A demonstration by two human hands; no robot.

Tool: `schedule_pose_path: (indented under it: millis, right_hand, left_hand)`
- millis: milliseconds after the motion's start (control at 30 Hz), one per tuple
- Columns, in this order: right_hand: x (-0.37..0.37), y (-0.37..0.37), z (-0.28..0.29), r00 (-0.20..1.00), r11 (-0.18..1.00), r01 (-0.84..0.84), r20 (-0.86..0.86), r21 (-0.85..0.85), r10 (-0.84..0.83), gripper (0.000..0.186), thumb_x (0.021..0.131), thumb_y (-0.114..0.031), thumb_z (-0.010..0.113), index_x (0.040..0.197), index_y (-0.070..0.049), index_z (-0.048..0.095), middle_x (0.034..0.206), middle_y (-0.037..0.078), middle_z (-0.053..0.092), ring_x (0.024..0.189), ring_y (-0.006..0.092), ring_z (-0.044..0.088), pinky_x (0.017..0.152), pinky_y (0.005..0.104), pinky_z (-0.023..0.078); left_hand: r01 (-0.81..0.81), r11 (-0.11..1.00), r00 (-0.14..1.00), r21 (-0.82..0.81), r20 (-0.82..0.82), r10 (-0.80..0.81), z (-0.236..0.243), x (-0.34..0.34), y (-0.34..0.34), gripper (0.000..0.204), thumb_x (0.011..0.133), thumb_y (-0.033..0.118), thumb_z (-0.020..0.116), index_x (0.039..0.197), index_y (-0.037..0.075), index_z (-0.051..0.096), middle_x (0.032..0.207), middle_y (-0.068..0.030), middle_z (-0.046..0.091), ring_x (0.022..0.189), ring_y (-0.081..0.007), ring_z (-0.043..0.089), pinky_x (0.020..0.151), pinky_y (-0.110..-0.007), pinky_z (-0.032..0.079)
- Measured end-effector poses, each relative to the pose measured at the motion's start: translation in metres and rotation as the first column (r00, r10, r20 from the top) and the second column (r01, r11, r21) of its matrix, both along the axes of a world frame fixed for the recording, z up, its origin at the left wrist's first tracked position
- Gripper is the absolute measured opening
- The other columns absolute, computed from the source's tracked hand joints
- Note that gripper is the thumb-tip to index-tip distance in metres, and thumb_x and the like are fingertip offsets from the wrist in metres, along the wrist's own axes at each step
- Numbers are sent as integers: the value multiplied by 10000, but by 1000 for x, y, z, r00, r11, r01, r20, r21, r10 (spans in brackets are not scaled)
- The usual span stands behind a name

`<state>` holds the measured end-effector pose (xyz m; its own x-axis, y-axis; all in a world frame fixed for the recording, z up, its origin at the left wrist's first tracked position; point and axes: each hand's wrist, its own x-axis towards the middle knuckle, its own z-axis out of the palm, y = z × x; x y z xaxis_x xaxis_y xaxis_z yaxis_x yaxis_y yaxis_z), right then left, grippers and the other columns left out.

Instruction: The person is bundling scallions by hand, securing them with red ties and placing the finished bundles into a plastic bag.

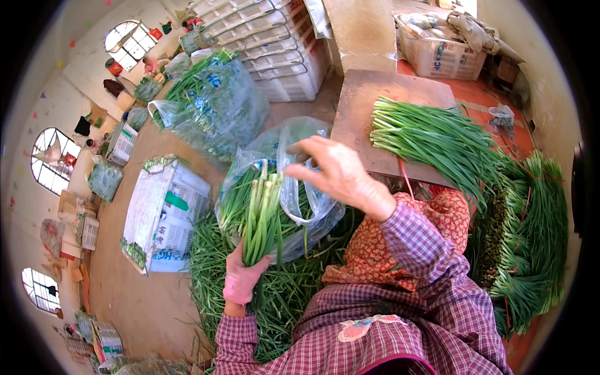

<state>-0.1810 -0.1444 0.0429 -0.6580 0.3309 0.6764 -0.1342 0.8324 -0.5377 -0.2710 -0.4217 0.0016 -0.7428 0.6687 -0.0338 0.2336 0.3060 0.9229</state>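
Observation:
My left hand (242,278), partly covered in pink, is closed round the lower part of a bunch of garlic chives (262,219). The pale stem ends of the bunch point up and away from me. Just beyond my left hand, a clear plastic bag (300,203) stands with its mouth open, and more greens show inside it. Over the bag's right rim hovers my right hand (340,172), bare, its thumb and fingers apart with nothing between them. Whether its fingertips touch the plastic, I cannot tell.
Loose green leaves (212,275) lie heaped around the bag. A brown board (356,131) on my right bears a pile of chives (431,137); tied bundles (531,231) are stacked beside it. Ahead stand a full plastic bag (219,112) and stacked white crates (281,75). A white crate (181,219) is at left.

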Motion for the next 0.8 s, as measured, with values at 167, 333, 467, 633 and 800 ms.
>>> schedule_pose_path:
  millis: [167, 333, 467, 633, 800]
  right_hand:
    - [-14, -12, 0, 975, 961, -197, 65, -193, 213, 349, 883, -354, 651, 979, -18, 657, 857, 154, 631, 813, 325, 628, 708, 382, 508]
    - [-2, 6, -6, 958, 624, -285, -198, -727, 207, 274, 934, -268, 622, 1035, -14, 649, 841, 15, 638, 709, 111, 540, 665, 265, 470]
    - [34, 71, 0, 949, 540, -83, -231, -837, -213, 427, 927, -467, 559, 1050, -65, 632, 914, 40, 586, 744, 141, 588, 715, 303, 505]
    - [86, 135, -2, 840, 623, -14, -348, -782, -417, 290, 993, -326, 501, 1002, -57, 609, 861, 22, 589, 771, 144, 627, 654, 273, 525]
    - [67, 97, -25, 945, 986, 139, 311, -94, -103, 336, 927, -290, 611, 1107, -6, 622, 958, 200, 690, 750, 267, 680, 661, 367, 530]
  left_hand:
    - [-9, 982, 948, -188, -315, -51, 3, -1, 5, 600, 743, 43, 751, 1297, -30, 532, 1074, -176, 691, 923, -201, 697, 796, -294, 532]
    - [-121, 983, 613, -138, -789, -35, 4, -4, 4, 658, 684, -16, 749, 1307, 70, 557, 1093, -155, 680, 897, -295, 686, 768, -337, 538]
    - [-220, 963, 480, -155, -877, -32, 8, -17, -15, 701, 653, -36, 724, 1316, 131, 568, 1077, -145, 671, 891, -330, 665, 759, -368, 535]
    - [-264, 952, 326, -155, -943, -63, 1, -40, -22, 736, 649, -2, 686, 1346, 191, 550, 944, -81, 654, 876, -282, 649, 771, -403, 512]
    - [-197, 980, 630, -4, -766, 123, 4, -42, -20, 572, 735, 16, 695, 1291, 75, 575, 901, -109, 672, 762, -233, 665, 681, -321, 525]
